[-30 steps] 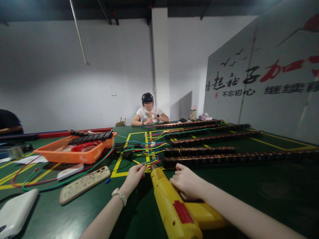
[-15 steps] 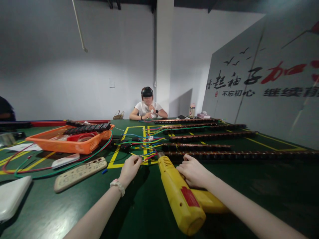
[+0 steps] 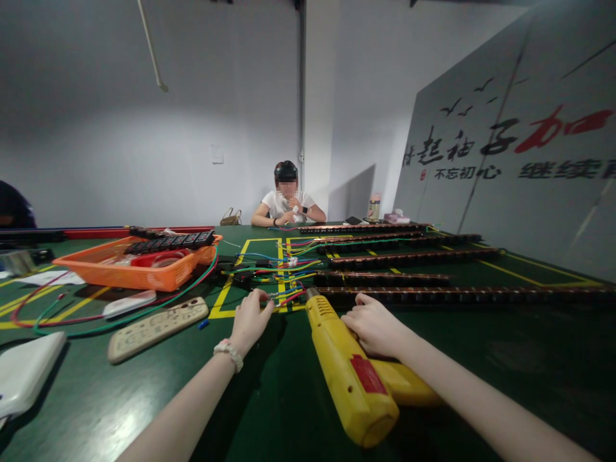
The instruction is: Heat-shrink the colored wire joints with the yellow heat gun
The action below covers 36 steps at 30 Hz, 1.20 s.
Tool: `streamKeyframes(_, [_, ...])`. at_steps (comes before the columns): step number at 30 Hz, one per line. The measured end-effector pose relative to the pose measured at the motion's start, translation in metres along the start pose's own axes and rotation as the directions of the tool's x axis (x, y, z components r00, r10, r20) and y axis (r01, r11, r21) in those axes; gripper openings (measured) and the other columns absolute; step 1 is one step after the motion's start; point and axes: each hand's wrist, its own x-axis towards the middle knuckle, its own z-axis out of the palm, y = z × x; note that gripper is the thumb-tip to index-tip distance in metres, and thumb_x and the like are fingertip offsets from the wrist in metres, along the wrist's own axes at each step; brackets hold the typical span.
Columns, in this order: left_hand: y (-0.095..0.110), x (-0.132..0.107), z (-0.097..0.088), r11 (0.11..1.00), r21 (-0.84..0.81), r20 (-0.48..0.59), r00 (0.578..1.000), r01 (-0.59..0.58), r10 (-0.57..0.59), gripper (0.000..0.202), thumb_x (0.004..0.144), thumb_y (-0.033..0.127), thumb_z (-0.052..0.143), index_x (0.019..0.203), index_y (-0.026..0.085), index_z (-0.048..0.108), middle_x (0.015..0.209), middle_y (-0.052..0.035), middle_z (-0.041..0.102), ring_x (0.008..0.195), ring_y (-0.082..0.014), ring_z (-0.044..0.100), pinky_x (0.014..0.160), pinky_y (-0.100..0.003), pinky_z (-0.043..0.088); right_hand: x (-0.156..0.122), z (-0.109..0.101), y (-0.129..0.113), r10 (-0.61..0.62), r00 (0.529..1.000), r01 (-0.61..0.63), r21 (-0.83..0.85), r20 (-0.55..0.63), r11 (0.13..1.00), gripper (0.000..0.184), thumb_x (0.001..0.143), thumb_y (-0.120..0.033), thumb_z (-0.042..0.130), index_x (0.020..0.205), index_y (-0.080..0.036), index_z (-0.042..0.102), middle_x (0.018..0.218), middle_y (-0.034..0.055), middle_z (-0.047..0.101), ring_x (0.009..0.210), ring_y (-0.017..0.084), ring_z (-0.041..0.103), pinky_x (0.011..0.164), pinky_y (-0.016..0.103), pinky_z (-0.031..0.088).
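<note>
Two hands work: left hand (image 3: 250, 316) pinches coloured wires (image 3: 283, 296) just ahead of it; right hand (image 3: 373, 326) curls against the yellow heat gun (image 3: 349, 372).

Five long dark copper-lined strips (image 3: 385, 278), one yellow plastic heat gun (image 3: 349, 375), one orange mesh basket (image 3: 129, 274), one beige remote control (image 3: 156, 327).

White box (image 3: 22, 378) cut off at left edge.
</note>
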Motion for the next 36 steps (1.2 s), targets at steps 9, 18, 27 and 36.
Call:
streamKeyframes(9, [-0.007,0.004,0.005,0.998,0.053,0.044,0.999,0.018,-0.02,0.024,0.082,0.036,0.047,0.091,0.018,0.061,0.101,-0.01,0.065,0.1,-0.027,0.056,0.085,-0.039,0.038,0.003,-0.004,-0.007,0.063,0.996,-0.064,0.024,0.062,0.998,0.015,0.071,-0.015,0.052,0.081,-0.015,0.063,0.083,0.0096,0.071,0.077,0.023,0.064,0.08,0.037,0.032])
streamKeyframes(18, [-0.007,0.005,0.006,0.94,-0.331,-0.011,0.996,-0.082,0.083,0.017,0.069,0.035,0.058,0.072,0.02,0.049,0.075,-0.0009,0.058,0.076,-0.0191,0.057,0.071,-0.03,0.044,0.003,-0.005,-0.018,0.149,0.979,-0.155,0.038,0.138,0.987,0.021,0.078,-0.017,0.051,0.095,-0.014,0.062,0.083,0.0109,0.071,0.077,0.025,0.066,0.063,0.03,0.038])
streamKeyframes(27, [-0.003,0.003,0.006,0.952,-0.24,-0.095,0.981,-0.188,0.17,0.015,0.068,0.019,0.059,0.076,0.021,0.046,0.079,0.0004,0.054,0.075,-0.0158,0.054,0.071,-0.029,0.045,0.0,-0.01,-0.013,0.209,0.968,-0.216,0.035,0.14,0.976,0.021,0.076,-0.013,0.05,0.093,-0.013,0.064,0.082,0.0128,0.07,0.077,0.028,0.066,0.063,0.031,0.039])
streamKeyframes(36, [-0.003,0.003,0.007,0.96,-0.21,-0.057,0.983,-0.185,0.177,0.024,0.068,0.016,0.06,0.085,0.021,0.044,0.086,-0.0007,0.054,0.077,-0.0149,0.056,0.07,-0.029,0.047,0.001,-0.007,-0.018,0.162,0.973,-0.176,0.074,0.164,0.982,0.021,0.077,-0.014,0.051,0.093,-0.015,0.064,0.081,0.0102,0.071,0.076,0.026,0.066,0.059,0.028,0.038])
